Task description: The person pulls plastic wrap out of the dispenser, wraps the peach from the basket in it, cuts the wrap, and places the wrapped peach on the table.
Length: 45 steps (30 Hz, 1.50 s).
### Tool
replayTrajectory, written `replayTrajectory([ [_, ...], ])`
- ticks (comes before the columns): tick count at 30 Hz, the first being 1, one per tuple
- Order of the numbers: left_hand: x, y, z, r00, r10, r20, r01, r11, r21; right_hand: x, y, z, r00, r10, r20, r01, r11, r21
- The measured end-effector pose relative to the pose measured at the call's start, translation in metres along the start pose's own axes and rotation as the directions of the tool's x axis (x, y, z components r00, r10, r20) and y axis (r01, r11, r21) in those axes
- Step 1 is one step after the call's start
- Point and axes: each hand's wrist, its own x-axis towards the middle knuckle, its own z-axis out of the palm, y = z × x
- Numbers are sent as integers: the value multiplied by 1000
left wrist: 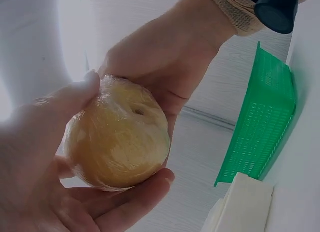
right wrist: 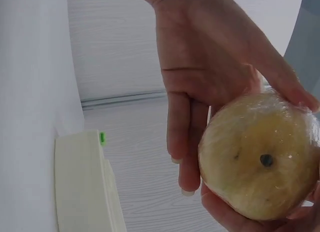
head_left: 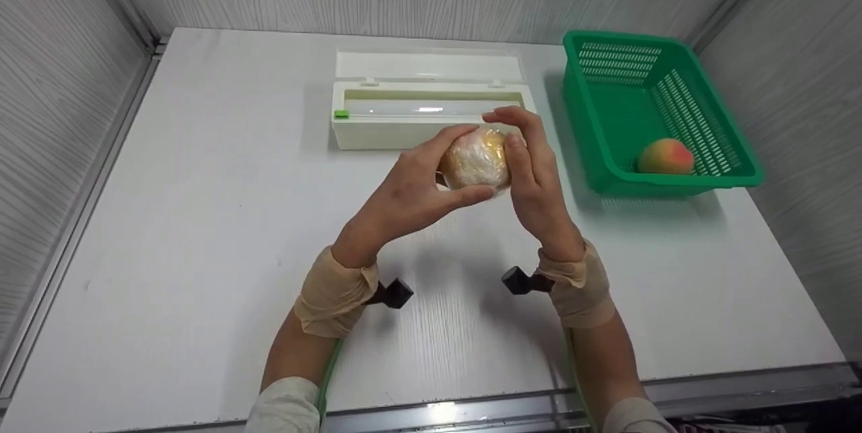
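Note:
Both hands hold a round yellow fruit (head_left: 477, 160) wrapped in clear plastic film, raised above the table in front of the cling film box. My left hand (head_left: 419, 184) grips its left side, with the thumb along the near face and the index finger toward the far side. On the other side, my right hand (head_left: 539, 177) curves round the fruit, its thumb against the film. Wrinkled film shines on the fruit (left wrist: 120, 137) in the left wrist view. A small dark spot marks the fruit (right wrist: 245, 167) in the right wrist view. Some right fingers are hidden behind it.
Behind the hands stands a white cling film box (head_left: 384, 133), lid raised, with a film roll (head_left: 397, 108) inside and a green slider (head_left: 341, 114) at its left end. A green basket (head_left: 592, 123) at the right holds a peach (head_left: 665, 156).

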Motion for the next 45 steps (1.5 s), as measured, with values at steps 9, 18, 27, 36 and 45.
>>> replayTrajectory([
  [9,-5,-6,-15,999,-44,-28,41,993,-114,5,3,-14,999,2,40,-6,996,91],
  [18,-9,-9,-24,977,-30,-212,14,997,-74,3,3,-23,999,4,-37,1,993,116],
  [27,-17,-20,-52,929,42,-368,52,969,241,3,6,-29,998,-6,-66,12,996,89],
  [36,-34,-48,-99,886,3,-464,180,920,348,5,3,-29,997,2,-71,3,998,63],
  [45,-48,-86,-128,789,-230,-570,446,853,273,5,6,-26,998,0,-63,4,999,53],
])
